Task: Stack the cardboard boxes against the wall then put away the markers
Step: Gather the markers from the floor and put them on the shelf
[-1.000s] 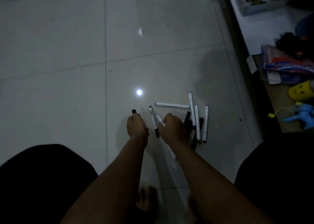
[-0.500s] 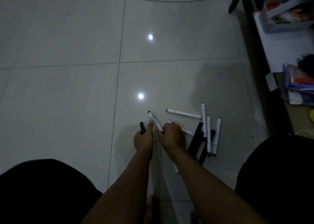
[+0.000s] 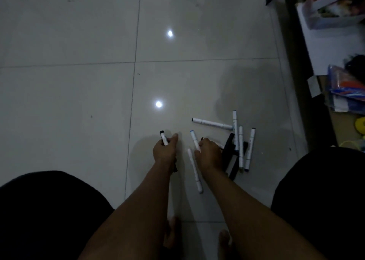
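The left hand (image 3: 165, 151) is clenched around a white-barrelled marker with a black cap (image 3: 163, 138); the capped end projects from the fist toward 12 o'clock, and a dark end shows below the wrist, so the hand may hold more than one. The right hand (image 3: 209, 154) pinches a white marker with a blue cap (image 3: 194, 141), whose long axis runs from 11 o'clock to 5 o'clock.

The remaining markers lie on the pale glossy tiled floor (image 3: 79, 102). One long white marker (image 3: 195, 171) lies between the two forearms, with its axis close to 12–6 o'clock. It appears to lie loose, but contact with the right hand at its upper end cannot be ruled out. The main cluster of white and black markers (image 3: 240, 149) lies at 3 o'clock from the right hand, just beside it. Most barrels run near 12–6 o'clock; one white marker (image 3: 211, 123) lies crosswise at the top, along 9–3 o'clock.

Judgement: the cluster is nearer the right hand, on its outer side, well apart from the left. The next pick falls to the right hand, which should close across the barrels rather than along them. The crosswise marker needs a turned wrist.

No cardboard boxes are in view; no marker container can be identified. Mixed clutter (image 3: 335, 13) lies at 2 o'clock.
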